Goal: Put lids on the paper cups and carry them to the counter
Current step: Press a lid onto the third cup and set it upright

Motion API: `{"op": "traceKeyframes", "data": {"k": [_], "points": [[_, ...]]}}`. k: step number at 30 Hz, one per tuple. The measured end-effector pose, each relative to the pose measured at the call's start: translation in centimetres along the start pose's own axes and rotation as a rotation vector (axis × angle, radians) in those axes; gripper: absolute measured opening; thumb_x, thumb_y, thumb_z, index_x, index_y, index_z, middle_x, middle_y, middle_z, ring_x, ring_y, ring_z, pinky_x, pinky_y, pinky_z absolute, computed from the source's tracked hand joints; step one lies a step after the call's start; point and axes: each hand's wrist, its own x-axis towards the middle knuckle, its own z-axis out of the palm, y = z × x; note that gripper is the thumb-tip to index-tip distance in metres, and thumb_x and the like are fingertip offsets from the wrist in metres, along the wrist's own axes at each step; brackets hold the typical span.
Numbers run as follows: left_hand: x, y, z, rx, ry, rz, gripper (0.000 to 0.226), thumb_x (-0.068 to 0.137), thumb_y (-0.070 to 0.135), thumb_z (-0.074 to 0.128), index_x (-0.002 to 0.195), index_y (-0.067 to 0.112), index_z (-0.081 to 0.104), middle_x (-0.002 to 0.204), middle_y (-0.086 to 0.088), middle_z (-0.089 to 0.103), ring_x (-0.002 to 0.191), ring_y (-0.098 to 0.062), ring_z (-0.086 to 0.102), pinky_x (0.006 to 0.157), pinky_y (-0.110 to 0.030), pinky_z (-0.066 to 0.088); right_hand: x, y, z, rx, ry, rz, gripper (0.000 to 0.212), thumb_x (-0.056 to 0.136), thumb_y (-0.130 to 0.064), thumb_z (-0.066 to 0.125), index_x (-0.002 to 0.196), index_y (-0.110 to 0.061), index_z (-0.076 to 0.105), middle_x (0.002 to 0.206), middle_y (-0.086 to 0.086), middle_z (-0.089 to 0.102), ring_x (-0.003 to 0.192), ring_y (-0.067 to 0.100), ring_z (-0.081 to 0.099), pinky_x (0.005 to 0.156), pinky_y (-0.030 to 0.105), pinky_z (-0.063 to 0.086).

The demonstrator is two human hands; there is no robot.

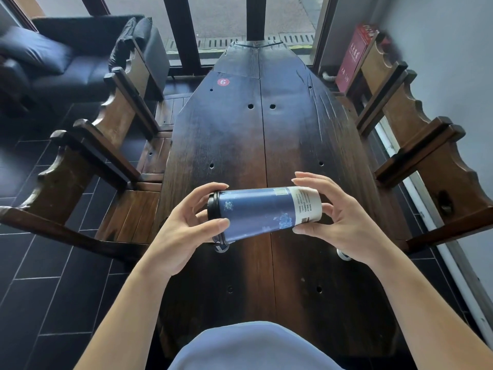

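I hold a blue paper cup (262, 210) on its side above the dark wooden table (240, 145), between both hands. Its black lid (213, 206) is on the wide end and points to my left; the white printed band at its base points to my right.

My left hand (186, 225) curls round the lid end: the fingers arch over the top of the rim and the thumb (213, 225) presses on the cup wall just beside the lid from below. My right hand (338, 217) pinches the base end, with fingertips (298, 180) over the top of the white band and the thumb under it near the printed code. Both arms are bare, and a pale blue garment (250, 345) shows at the bottom of the view.

Beneath the cup, small parts of two other things peek out on the table, one below my left hand (221, 247) and one by my right wrist (342, 254); too little shows to tell what they are.

A red round sticker with the number 6 (223, 82) sits far up the table. Wooden chairs (88, 166) stand on both sides, and a dark sofa (66, 57) is at the far left.
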Motion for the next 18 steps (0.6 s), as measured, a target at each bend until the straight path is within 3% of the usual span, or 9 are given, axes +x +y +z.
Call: {"op": "traceKeyframes", "data": {"k": [5, 9, 14, 18], "points": [[-0.13, 0.06, 0.08, 0.029, -0.037, 0.033, 0.068, 0.069, 0.017, 0.085, 0.132, 0.029, 0.065, 0.132, 0.000, 0.066, 0.115, -0.026, 0.064, 0.096, -0.053, 0.057, -0.07, 0.25, -0.19, 0.026, -0.017, -0.014, 0.064, 0.078, 0.000, 0.084, 0.129, -0.030, 0.060, 0.135, -0.013, 0.057, 0.136, 0.019, 0.045, 0.097, 0.034, 0.056], [-0.37, 0.28, 0.08, 0.061, -0.093, 0.090, 0.073, 0.068, 0.008, 0.086, 0.136, 0.025, 0.063, 0.145, -0.008, 0.058, 0.122, -0.026, 0.060, 0.087, -0.040, 0.059, -0.17, 0.36, -0.33, 0.047, -0.043, 0.016, 0.065, 0.080, -0.005, 0.084, 0.133, -0.032, 0.058, 0.131, -0.011, 0.059, 0.132, 0.019, 0.049, 0.100, 0.037, 0.056], [-0.22, 0.09, 0.28, -0.021, -0.035, 0.071, 0.065, 0.069, 0.012, 0.084, 0.130, 0.024, 0.064, 0.127, -0.008, 0.063, 0.109, -0.026, 0.062, 0.088, -0.043, 0.059, -0.24, -0.10, -0.13, -0.011, -0.053, 0.021, 0.081, 0.078, -0.004, 0.085, 0.140, -0.043, 0.049, 0.142, -0.028, 0.046, 0.139, 0.003, 0.040, 0.102, 0.019, 0.050], [-0.38, 0.03, 0.19, -0.016, -0.055, 0.047, 0.068, 0.068, 0.014, 0.084, 0.131, 0.027, 0.064, 0.126, -0.008, 0.064, 0.110, -0.029, 0.063, 0.095, -0.053, 0.057, -0.29, -0.06, 0.03, -0.036, -0.038, 0.000, 0.073, 0.079, -0.003, 0.084, 0.136, -0.036, 0.053, 0.133, -0.018, 0.053, 0.133, 0.013, 0.047, 0.097, 0.027, 0.055]]}}
